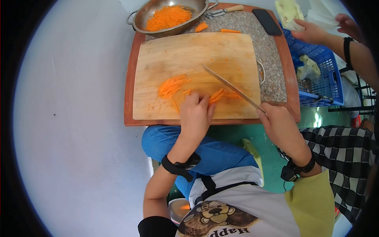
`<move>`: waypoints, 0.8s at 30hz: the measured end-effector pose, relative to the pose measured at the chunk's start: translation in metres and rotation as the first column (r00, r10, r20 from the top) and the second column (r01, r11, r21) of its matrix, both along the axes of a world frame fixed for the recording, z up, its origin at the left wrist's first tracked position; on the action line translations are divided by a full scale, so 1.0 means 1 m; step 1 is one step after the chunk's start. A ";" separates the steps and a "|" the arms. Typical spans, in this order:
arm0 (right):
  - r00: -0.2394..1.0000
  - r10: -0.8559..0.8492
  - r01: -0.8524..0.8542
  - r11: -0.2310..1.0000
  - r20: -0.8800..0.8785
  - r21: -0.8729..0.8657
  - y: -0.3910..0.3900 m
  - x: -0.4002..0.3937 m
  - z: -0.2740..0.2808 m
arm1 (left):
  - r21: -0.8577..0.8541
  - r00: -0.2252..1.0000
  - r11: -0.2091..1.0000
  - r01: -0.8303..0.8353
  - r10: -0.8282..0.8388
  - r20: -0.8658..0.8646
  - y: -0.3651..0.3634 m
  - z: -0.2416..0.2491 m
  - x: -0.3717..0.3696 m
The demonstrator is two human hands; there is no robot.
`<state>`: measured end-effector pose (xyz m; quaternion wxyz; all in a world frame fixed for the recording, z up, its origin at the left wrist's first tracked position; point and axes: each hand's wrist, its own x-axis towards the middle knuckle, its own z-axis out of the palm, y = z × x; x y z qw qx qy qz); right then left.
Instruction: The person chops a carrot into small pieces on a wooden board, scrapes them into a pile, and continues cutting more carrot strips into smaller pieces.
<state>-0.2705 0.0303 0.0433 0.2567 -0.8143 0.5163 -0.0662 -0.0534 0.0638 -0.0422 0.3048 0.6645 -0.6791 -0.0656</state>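
My left hand (195, 112) rests on the front part of the wooden cutting board (169, 51), its bent fingers pressed on carrot strips (215, 96). A pile of orange carrot shreds (173, 86) lies just beyond and left of those fingers. My right hand (278, 124) is wrapped round the handle of a knife (233, 87) at the board's front right corner. The blade points up and left over the board, and finer carrot bits lie beside and under it.
Behind the board stand a metal bowl (142, 21) of shredded carrot, carrot pieces (201, 27), a wooden-handled tool (225, 11) and a phone (267, 21). At right, another person's hands (312, 32) hold a pale green item (289, 14) above a blue basket (323, 71).
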 end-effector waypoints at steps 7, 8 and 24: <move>0.996 0.018 -0.018 1.000 -0.085 0.006 0.011 0.017 -0.001 | -0.018 1.000 1.000 -0.013 0.013 -0.006 0.004 -0.001 -0.002; 0.996 0.021 -0.021 1.000 -0.089 0.003 0.012 0.019 0.001 | -0.004 1.000 1.000 -0.011 0.012 0.014 0.004 -0.001 -0.002; 0.996 -0.004 -0.001 0.998 -0.086 -0.066 0.014 0.017 -0.005 | 0.107 1.000 0.994 0.002 -0.001 -0.010 0.004 0.001 0.000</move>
